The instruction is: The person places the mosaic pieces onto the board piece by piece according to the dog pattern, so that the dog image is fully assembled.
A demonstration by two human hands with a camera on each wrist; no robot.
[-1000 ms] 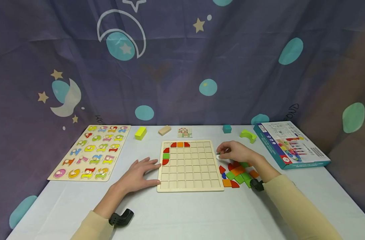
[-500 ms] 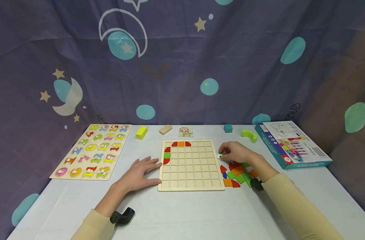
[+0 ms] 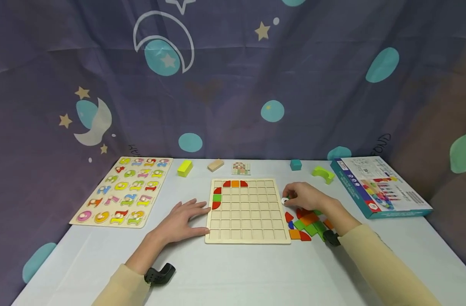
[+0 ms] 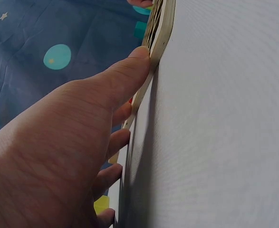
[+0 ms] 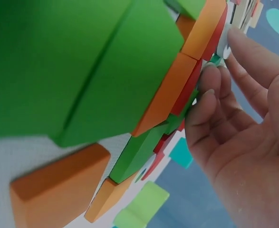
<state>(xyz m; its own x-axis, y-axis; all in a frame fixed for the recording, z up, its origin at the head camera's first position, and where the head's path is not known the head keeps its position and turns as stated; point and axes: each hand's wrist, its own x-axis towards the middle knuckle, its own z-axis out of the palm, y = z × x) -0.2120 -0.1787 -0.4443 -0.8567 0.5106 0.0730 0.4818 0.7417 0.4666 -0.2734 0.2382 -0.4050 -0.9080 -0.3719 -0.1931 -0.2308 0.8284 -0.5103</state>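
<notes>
In the head view, my right hand [image 3: 303,196] pinches a small white round piece [image 3: 284,200] with a dark spot, just off the right edge of a wooden grid board [image 3: 248,221]. The right wrist view shows that white piece [image 5: 223,42] at the tip of my thumb, the other fingers curled. My left hand [image 3: 183,221] lies at the board's left side, thumb and fingertips against its edge, fingers spread. Red quarter-round pieces [image 3: 216,205], an orange square [image 3: 234,184] and a green square [image 3: 217,197] sit in cells at the board's upper left.
Loose coloured pieces [image 3: 309,219] lie under and near my right forearm. Behind the board are a picture card [image 3: 241,168] and several blocks, among them a yellow one [image 3: 185,168]. A number puzzle [image 3: 122,191] lies left, a box [image 3: 382,187] right.
The head view has shifted, so the whole scene sits slightly further right. My right hand keeps its pinch on the white piece, whose dark spot now shows. My left hand stays at the board's edge.
</notes>
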